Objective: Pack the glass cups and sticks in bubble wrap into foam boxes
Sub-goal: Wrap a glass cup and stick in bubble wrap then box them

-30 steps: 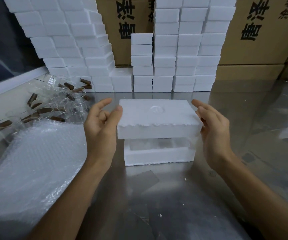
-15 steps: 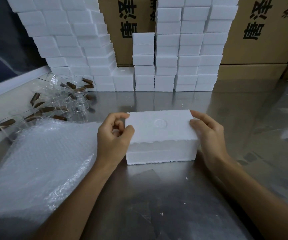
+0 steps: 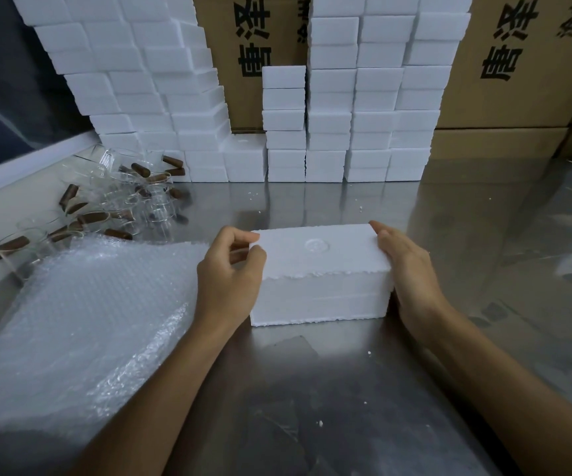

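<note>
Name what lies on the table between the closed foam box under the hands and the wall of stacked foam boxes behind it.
In the head view, only bare metal table with a few white foam crumbs.

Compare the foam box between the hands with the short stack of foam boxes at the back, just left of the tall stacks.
The foam box lies alone near the front of the metal table, long side to the camera; the short stack stands against the cardboard cartons, several boxes high. The left hand and right hand hold the front box; nothing touches the stack. Both are plain white foam.
</note>
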Demonstrator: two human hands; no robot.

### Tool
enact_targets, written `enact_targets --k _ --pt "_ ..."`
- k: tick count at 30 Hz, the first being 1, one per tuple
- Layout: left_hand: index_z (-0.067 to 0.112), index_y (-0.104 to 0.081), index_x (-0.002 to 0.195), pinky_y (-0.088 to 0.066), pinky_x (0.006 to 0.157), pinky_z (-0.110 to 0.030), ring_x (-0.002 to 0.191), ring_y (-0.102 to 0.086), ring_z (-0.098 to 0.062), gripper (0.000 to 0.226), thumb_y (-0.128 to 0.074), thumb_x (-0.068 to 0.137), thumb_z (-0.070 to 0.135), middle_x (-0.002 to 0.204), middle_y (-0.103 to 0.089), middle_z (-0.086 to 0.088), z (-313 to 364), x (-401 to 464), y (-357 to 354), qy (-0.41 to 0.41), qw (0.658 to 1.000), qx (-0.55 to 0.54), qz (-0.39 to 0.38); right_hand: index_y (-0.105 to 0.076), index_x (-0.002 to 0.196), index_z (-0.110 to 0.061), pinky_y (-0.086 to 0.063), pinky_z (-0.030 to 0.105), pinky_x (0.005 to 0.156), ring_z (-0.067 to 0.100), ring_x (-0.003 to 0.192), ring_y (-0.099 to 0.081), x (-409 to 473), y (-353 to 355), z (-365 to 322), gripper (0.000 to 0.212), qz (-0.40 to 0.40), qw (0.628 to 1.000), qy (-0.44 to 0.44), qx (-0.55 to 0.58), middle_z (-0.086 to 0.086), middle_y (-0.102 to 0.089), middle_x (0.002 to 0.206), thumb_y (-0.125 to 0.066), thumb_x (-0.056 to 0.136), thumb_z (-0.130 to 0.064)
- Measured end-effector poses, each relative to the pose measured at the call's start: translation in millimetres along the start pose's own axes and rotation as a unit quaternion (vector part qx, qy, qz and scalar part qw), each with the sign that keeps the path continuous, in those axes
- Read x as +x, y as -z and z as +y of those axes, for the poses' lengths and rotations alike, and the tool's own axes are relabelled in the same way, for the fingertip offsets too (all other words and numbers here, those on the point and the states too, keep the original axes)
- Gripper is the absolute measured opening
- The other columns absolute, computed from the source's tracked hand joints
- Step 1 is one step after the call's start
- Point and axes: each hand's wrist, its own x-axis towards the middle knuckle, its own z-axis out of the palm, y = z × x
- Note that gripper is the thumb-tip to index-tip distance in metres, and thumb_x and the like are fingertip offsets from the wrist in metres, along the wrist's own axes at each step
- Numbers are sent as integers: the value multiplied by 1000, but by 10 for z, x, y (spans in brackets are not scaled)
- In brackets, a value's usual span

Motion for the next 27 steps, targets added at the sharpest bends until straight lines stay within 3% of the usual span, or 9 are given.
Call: enact_targets --k 3,7,10,12,16,19,22,24,27 --pt "19 -56 73 -40 60 -5 71 -59 8 22 -60 95 20 74 -65 18 5 0 -11 -8 1000 13 19 -70 121 -28 -45 42 108 12 112 -67 0 -15 11 50 -23 999 -34 11 -10 -72 117 -57 86 -61" --pt "17 -51 68 -37 53 -8 57 -50 1 33 -58 98 29 57 -54 14 2 10 -2 -4 999 24 37 -59 136 -33 -33 44 117 11 129 -55 -30 -9 13 77 -82 995 -51 -20 -13 -61 136 -56 73 -78" --pt "8 -56 73 -35 52 -9 55 -43 -1 38 -54 99 36 59 -49 12 -7 6 -14 -5 999 26 47 -41 147 -43 -21 46 122 8 143 -37 -79 -20 -5 97 -116 990 -54 -66 -19 -43 151 -49 64 -92" --pt "-1 -61 86 -37 56 -7 61 -43 0 45 -49 100 41 72 -54 3 -13 8 -19 -10 999 24 47 -31 150 -48 -18 46 122 7 146 -31 -108 -21 -37 105 -135 984 -47 -102 -20 -36 155 -42 59 -99" --pt "0 -64 91 -38 59 -5 63 -46 2 51 -46 99 47 78 -57 3 -11 3 -16 -11 999 9 38 -27 151 -51 -17 47 122 8 147 -28 -135 -11 -88 102 -151 981 -45 -115 -20 -33 157 -38 61 -99" --pt "15 -51 70 -36 54 -6 56 -46 3 39 -50 101 38 57 -48 17 18 -18 -14 -21 999 27 33 -29 150 -50 -18 46 122 8 146 -29 -138 -12 -81 99 -150 982 -36 -111 -20 -34 156 -40 64 -98" --pt "28 -41 66 -36 54 -6 58 -50 7 37 -50 102 32 56 -52 24 11 -19 -14 -46 997 60 25 -28 146 -60 -22 35 116 3 140 -33 -129 -14 -64 83 -130 986 -30 -102 -25 -32 154 -49 71 -89" --pt "29 -45 71 -37 57 -7 63 -53 9 33 -46 102 41 61 -56 24 -1 -14 -12 -46 996 76 -1 -25 143 -65 -26 32 112 2 137 -35 -112 -7 -47 74 -121 987 -24 -101 -30 -32 149 -55 76 -77" --pt "38 -58 102 -44 82 -25 85 -57 0 47 -29 89 72 80 -60 26 -12 -9 0 11 995 76 -61 -20 142 -68 -23 32 116 -1 138 -32 -93 1 -27 72 -127 988 -2 -93 -36 -28 149 -58 80 -65"
